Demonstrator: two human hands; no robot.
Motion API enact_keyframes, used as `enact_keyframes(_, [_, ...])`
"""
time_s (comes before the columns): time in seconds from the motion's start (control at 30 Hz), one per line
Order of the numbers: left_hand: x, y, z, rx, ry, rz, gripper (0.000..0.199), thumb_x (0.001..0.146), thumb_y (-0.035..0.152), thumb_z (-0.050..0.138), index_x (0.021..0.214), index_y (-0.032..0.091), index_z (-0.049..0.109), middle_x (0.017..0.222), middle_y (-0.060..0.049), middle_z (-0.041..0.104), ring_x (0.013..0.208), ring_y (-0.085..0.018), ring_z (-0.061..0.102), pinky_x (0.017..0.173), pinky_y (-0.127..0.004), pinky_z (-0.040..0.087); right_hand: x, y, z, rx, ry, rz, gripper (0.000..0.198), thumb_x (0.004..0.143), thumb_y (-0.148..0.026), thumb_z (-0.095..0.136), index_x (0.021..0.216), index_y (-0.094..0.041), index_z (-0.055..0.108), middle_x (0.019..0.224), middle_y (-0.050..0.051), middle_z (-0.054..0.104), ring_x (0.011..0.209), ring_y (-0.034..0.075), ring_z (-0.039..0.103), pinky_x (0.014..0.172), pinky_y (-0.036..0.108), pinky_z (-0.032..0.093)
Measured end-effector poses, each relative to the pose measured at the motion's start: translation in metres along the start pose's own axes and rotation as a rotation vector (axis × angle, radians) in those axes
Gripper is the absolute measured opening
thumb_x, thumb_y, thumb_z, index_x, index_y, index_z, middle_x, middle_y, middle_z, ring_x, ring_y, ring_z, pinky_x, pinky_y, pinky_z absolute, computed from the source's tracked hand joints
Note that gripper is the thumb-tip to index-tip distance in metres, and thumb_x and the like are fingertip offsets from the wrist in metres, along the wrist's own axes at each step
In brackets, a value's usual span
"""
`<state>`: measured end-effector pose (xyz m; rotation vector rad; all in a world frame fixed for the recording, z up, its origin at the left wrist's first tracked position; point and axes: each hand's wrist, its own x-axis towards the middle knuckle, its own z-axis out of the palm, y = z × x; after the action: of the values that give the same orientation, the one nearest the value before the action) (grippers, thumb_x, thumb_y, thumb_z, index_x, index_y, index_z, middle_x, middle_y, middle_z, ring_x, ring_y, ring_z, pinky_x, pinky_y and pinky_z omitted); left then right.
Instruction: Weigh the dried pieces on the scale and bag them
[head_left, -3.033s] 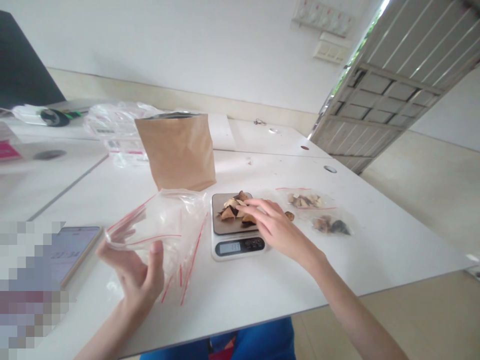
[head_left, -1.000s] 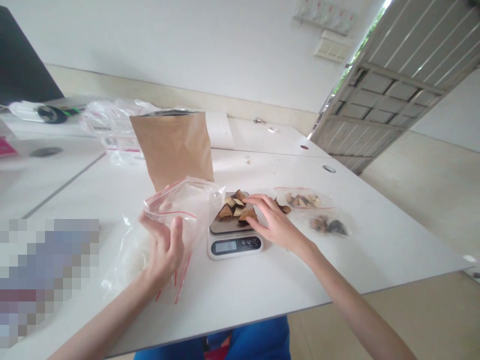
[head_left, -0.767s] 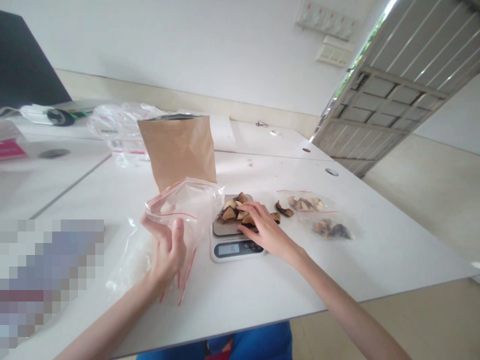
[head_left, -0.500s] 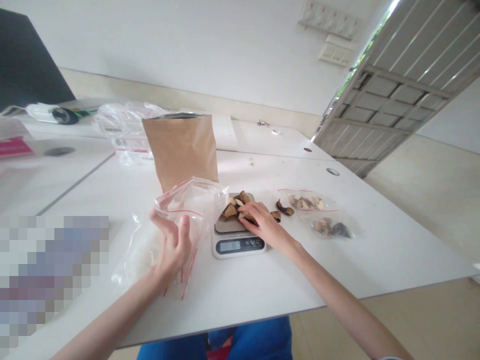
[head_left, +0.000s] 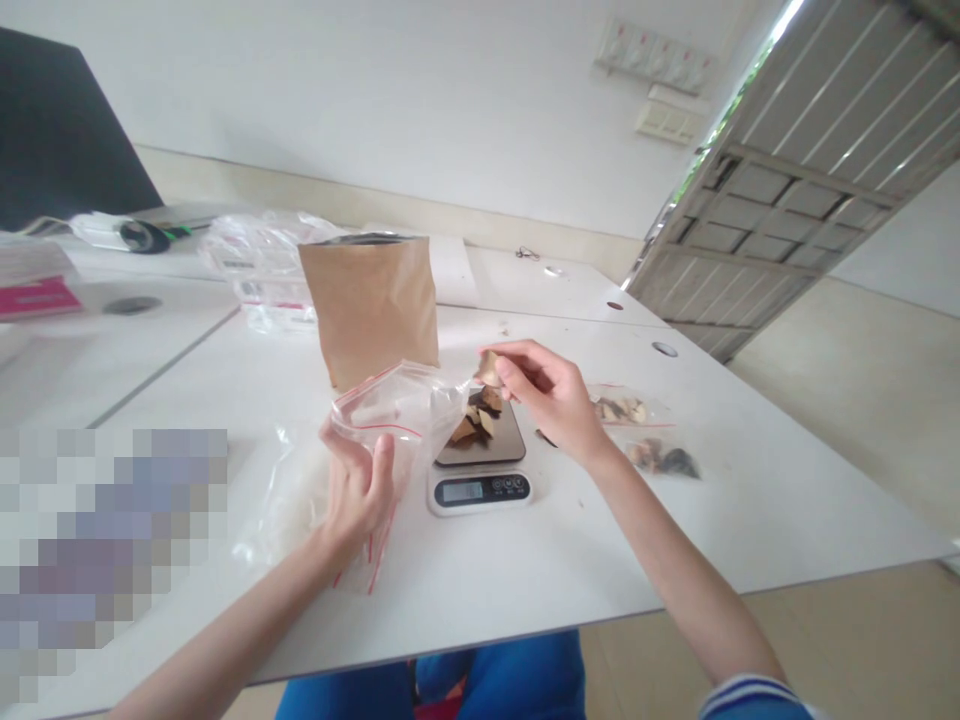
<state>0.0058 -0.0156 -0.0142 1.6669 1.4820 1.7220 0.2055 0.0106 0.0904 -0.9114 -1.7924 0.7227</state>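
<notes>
My left hand (head_left: 360,480) is closed on a clear zip bag (head_left: 397,400) with red seal lines, its mouth spread toward the right. In my right hand (head_left: 544,395) a brown-and-pale dried slice (head_left: 489,368) is pinched between thumb and fingers, just above the scale. The kitchen scale (head_left: 484,490) has a dark display; its digits are too blurred to read. Several dried slices (head_left: 480,418) lie on its metal plate, partly behind the bag. Another dark slice (head_left: 546,437) rests on the table, mostly hidden by my right wrist.
A brown paper pouch (head_left: 375,310) stands open behind the zip bag. To the right lie two filled zip bags, one with pale pieces (head_left: 621,409) and one with darker pieces (head_left: 664,457). Plastic-wrapped packs (head_left: 262,265) sit at the back left. The table's front edge (head_left: 450,645) is near my legs.
My right hand has risen from the scale plate with a dried slice in its fingers. My left hand still holds the zip bag in nearly the same place.
</notes>
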Motion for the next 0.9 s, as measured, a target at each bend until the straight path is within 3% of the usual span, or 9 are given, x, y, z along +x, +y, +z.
enact_keyframes(0.13, [-0.003, -0.002, 0.001, -0.006, -0.005, 0.027, 0.046, 0.09, 0.037, 0.042, 0.128, 0.016, 0.031, 0.138, -0.023, 0.043, 0.135, -0.029, 0.037, 0.11, -0.055, 0.03, 0.027, -0.02, 0.026, 0.0, -0.205, -0.021, 0.016, 0.087, -0.029, 0.058, 0.095, -0.017, 0.066, 0.088, 0.001, 0.068, 0.077, 0.01, 0.063, 0.07, 0.022, 0.051])
enact_keyframes(0.27, [-0.004, -0.007, 0.003, 0.015, 0.01, 0.033, 0.046, 0.09, 0.038, 0.043, 0.127, 0.015, 0.031, 0.147, -0.023, 0.031, 0.14, -0.028, 0.028, 0.111, -0.051, 0.03, 0.034, -0.027, 0.048, -0.073, -0.215, -0.1, 0.012, 0.088, -0.025, 0.058, 0.095, -0.016, 0.063, 0.094, 0.003, 0.063, 0.088, 0.011, 0.062, 0.082, 0.024, 0.051])
enact_keyframes(0.4, [-0.005, -0.006, 0.004, 0.037, 0.025, 0.058, 0.046, 0.091, 0.037, 0.041, 0.128, 0.012, 0.028, 0.148, -0.025, 0.028, 0.14, -0.026, 0.028, 0.109, -0.048, 0.032, 0.034, -0.026, 0.053, -0.133, -0.279, -0.172, 0.019, 0.09, -0.029, 0.056, 0.105, -0.017, 0.059, 0.105, 0.006, 0.057, 0.099, 0.013, 0.059, 0.091, 0.028, 0.05])
enact_keyframes(0.5, [-0.006, -0.004, 0.003, 0.014, 0.009, 0.028, 0.046, 0.092, 0.039, 0.041, 0.127, 0.012, 0.03, 0.148, -0.024, 0.029, 0.139, -0.025, 0.03, 0.109, -0.045, 0.034, 0.035, -0.012, 0.041, -0.115, -0.13, -0.237, 0.018, 0.094, -0.029, 0.049, 0.106, -0.02, 0.058, 0.108, 0.006, 0.057, 0.105, 0.013, 0.058, 0.096, 0.029, 0.048])
enact_keyframes(0.57, [-0.004, -0.002, 0.002, 0.003, 0.013, -0.011, 0.047, 0.091, 0.041, 0.041, 0.128, 0.013, 0.03, 0.145, -0.023, 0.033, 0.138, -0.025, 0.031, 0.109, -0.046, 0.034, 0.031, 0.006, 0.028, -0.17, 0.066, -0.203, 0.021, 0.097, -0.032, 0.041, 0.102, -0.021, 0.058, 0.107, 0.006, 0.059, 0.106, 0.014, 0.057, 0.094, 0.031, 0.048])
enact_keyframes(0.63, [-0.001, 0.001, 0.001, 0.006, 0.053, -0.041, 0.048, 0.092, 0.042, 0.04, 0.129, 0.013, 0.031, 0.144, -0.023, 0.034, 0.139, -0.027, 0.029, 0.109, -0.05, 0.033, 0.021, 0.028, 0.016, -0.271, 0.149, -0.121, 0.024, 0.097, -0.035, 0.039, 0.102, -0.02, 0.058, 0.108, 0.007, 0.06, 0.106, 0.017, 0.057, 0.094, 0.035, 0.048])
enact_keyframes(0.77, [0.006, 0.006, 0.001, 0.004, 0.105, -0.023, 0.052, 0.092, 0.045, 0.036, 0.131, 0.012, 0.03, 0.144, -0.024, 0.032, 0.141, -0.03, 0.021, 0.106, -0.055, 0.034, -0.01, 0.065, 0.015, -0.565, -0.176, -0.036, 0.037, 0.089, -0.043, 0.055, 0.119, -0.022, 0.055, 0.126, 0.013, 0.052, 0.123, 0.026, 0.046, 0.103, 0.047, 0.039])
enact_keyframes(0.83, [0.008, 0.008, 0.002, 0.0, 0.087, 0.003, 0.049, 0.091, 0.047, 0.035, 0.126, 0.013, 0.034, 0.139, -0.024, 0.038, 0.137, -0.029, 0.029, 0.106, -0.052, 0.034, -0.02, 0.073, 0.024, -0.666, -0.267, -0.038, 0.043, 0.084, -0.046, 0.06, 0.119, -0.021, 0.056, 0.132, 0.014, 0.048, 0.128, 0.03, 0.038, 0.105, 0.05, 0.035])
enact_keyframes(0.9, [0.009, 0.01, 0.002, 0.009, 0.065, -0.009, 0.045, 0.092, 0.049, 0.034, 0.119, 0.013, 0.037, 0.131, -0.024, 0.044, 0.129, -0.028, 0.04, 0.106, -0.052, 0.033, -0.023, 0.076, 0.032, -0.73, -0.284, -0.061, 0.038, 0.083, -0.044, 0.063, 0.111, -0.018, 0.059, 0.125, 0.014, 0.052, 0.124, 0.03, 0.039, 0.105, 0.049, 0.035])
